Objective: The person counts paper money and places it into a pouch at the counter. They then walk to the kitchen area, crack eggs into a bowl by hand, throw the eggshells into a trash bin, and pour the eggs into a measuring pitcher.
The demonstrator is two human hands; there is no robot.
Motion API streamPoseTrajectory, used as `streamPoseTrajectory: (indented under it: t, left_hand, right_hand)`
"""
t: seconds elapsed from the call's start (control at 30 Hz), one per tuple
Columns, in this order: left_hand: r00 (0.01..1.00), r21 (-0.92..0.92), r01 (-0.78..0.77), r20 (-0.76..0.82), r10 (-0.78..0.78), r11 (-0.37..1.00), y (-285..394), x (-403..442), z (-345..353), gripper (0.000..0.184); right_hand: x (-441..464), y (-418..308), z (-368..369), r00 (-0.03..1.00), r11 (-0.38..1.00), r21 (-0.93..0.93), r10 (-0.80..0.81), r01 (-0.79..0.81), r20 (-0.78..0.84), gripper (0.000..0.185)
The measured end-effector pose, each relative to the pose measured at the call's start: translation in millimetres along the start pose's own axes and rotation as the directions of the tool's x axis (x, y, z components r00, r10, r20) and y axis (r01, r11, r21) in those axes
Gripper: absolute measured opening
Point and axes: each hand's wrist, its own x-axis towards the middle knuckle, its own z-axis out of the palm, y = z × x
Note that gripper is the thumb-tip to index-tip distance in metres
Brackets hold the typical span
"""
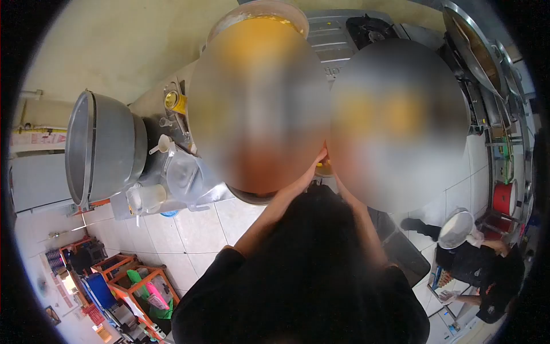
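Two large blurred discs cover the middle of the view and hide most of the work area. My left hand reaches up between them, with only its edge showing beside the left disc. Of my right hand, just a sliver near the wrist appears under the right disc. The fingers of both are hidden, so their grip cannot be made out. Close by, between the hands, is a small container with yellow contents. The rim of a round metal vessel shows below the left disc.
Large metal pots stand on the left counter near a clear plastic jug. A wide pan and a stove burner are at the back. At right, another person is near a metal pot. An orange rack stands lower left.
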Motion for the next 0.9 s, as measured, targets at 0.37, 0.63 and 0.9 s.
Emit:
streamPoseTrajectory:
  t: [0.37, 0.63, 0.9]
  left_hand:
    - [0.941, 0.426, -0.197, 0.336, 0.048, 0.883, -32, 53, -32, 0.051]
    - [0.942, 0.806, -0.314, 0.33, 0.059, 0.502, -6, 67, -19, 0.049]
    - [0.883, 0.798, -0.466, 0.446, 0.147, 0.383, 12, 66, -40, 0.055]
  right_hand:
    - [50, 48, -51, 0.898, 0.988, -0.003, 0.143, -0.156, 0.416, 0.046]
    - [48, 100, -34, 0.952, 0.957, -0.206, -0.144, 0.203, 0.269, 0.043]
    - [41, 107, -42, 0.947, 0.905, -0.295, -0.26, 0.307, 0.188, 0.045]
